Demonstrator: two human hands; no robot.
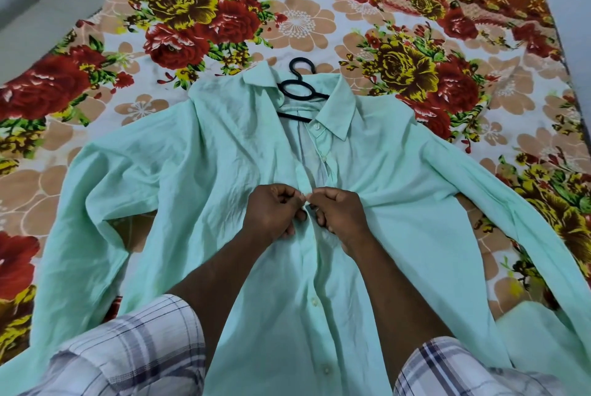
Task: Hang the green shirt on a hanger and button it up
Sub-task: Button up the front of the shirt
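The green shirt [198, 172] lies flat on the bed, front up, sleeves spread to both sides. A black hanger [299, 92] sits inside its collar, with the hook poking out above. My left hand [275, 211] pinches the left front edge at mid-chest. My right hand [340, 211] pinches the right front edge against it, and a small button shows between the fingertips. Below my hands the front is closed and two buttons show on it. Above them the placket stands apart up to the collar.
A floral bedsheet [297, 21] in red, yellow and beige covers the bed. The bed's left edge meets a pale floor [48, 5] at the upper left. My checked sleeves [128, 354] fill the lower corners.
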